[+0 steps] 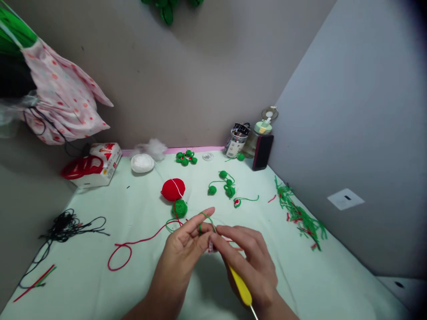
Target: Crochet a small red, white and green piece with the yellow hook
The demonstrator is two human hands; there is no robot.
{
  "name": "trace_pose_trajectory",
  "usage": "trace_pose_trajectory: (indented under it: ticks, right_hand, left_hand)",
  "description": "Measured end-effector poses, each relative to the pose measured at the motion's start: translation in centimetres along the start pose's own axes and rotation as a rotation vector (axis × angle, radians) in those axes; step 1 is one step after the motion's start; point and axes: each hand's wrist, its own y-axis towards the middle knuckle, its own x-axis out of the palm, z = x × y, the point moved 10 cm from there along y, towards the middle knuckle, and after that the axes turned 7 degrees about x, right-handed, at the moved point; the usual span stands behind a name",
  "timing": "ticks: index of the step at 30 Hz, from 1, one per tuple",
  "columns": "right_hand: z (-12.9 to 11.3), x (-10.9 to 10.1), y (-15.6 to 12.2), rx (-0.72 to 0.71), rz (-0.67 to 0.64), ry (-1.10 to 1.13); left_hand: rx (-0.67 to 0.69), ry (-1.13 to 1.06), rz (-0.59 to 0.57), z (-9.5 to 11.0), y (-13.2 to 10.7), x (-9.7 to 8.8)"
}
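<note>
Near the middle front, my left hand point(188, 249) pinches a small crochet piece point(211, 246) in red and white between thumb and fingers. Green yarn point(207, 217) runs over its raised index finger and round another finger. My right hand point(250, 258) grips a crochet hook point(240, 284) by its yellow handle, the tip meeting the work where fingers partly hide it. Just beyond the hands lie a green yarn ball point(179, 208) and a red yarn ball point(172, 190). A loose red strand point(143, 240) curls out to the left.
Small green crocheted pieces point(229, 191) lie beyond my hands. Cut yarn scraps point(300, 213) lie along the right wall, black cord point(66, 226) at left. At the back stand a white-red box point(106, 164), white yarn point(143, 163), a jar of pens point(235, 144) and a phone point(263, 153).
</note>
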Motion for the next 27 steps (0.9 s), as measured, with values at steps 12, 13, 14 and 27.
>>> trace_pose_trajectory:
  ticks: [12,13,14,27]
  right_hand:
    - [0.5,-1.9,-0.5,0.098,0.109,0.112]
    - [1.0,-1.9,-0.3,0.159,0.137,0.206]
    - [1.6,-1.7,-0.1,0.232,0.143,0.315]
    - [7.2,1.8,0.2,0.84,0.083,1.093]
  left_hand:
    - [-0.067,-0.027,-0.182,0.2,-0.4,1.8]
    - [-0.063,-0.017,-0.169,0.2,-0.4,1.6]
    - [-0.061,-0.006,-0.156,0.1,-0.3,1.4]
    - [-0.086,0.064,-0.047,0.8,0.4,0.0]
